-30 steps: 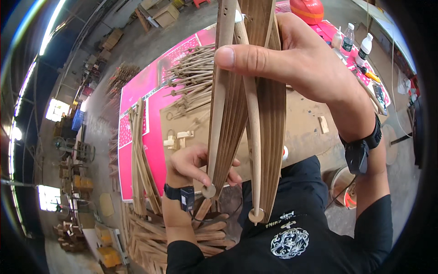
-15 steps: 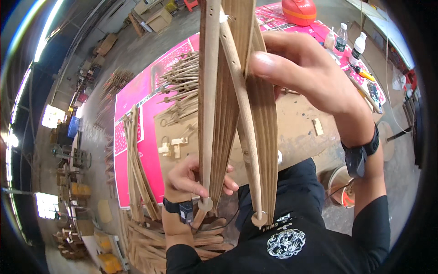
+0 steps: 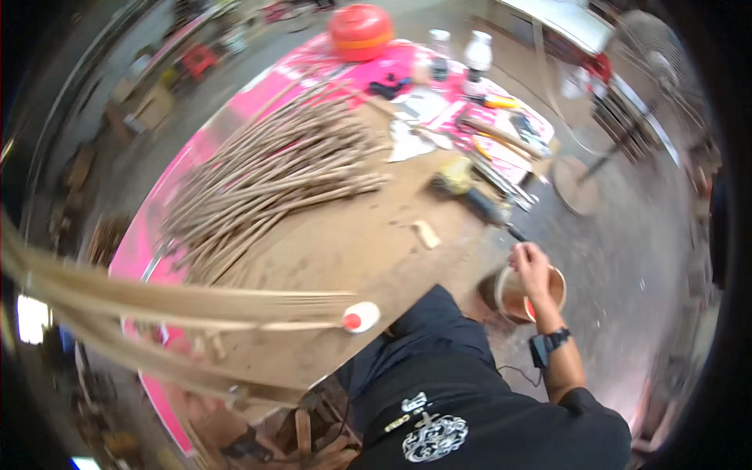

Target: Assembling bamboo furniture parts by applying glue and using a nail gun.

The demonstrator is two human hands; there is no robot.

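Observation:
Long brown wooden slats (image 3: 196, 301), joined in a crossing frame, reach over the left side of the table and blur toward the rim. My left hand (image 3: 205, 413) is smeared below them, and its fingers are hard to separate; the slats appear held up there. At the slats' right ends a white bottle with a red cap (image 3: 362, 317) shows by the table's front edge. Over the rim of a bucket (image 3: 558, 291) hangs my right hand (image 3: 533, 270), fingers curled together. Whatever it pinches, if anything, is hidden. A yellow and black power tool (image 3: 470, 194) lies just beyond it.
A pile of thin wooden sticks (image 3: 274, 172) covers the table's left half. A red helmet (image 3: 360, 33), bottles (image 3: 478, 53) and hand tools (image 3: 501, 141) stand or lie along the far side. A standing fan (image 3: 650, 51) is at the right.
My right hand has let go of the slats and moved down right to the bucket. The slats swung left with my left hand. The view turned right, showing more sticks and the power tool.

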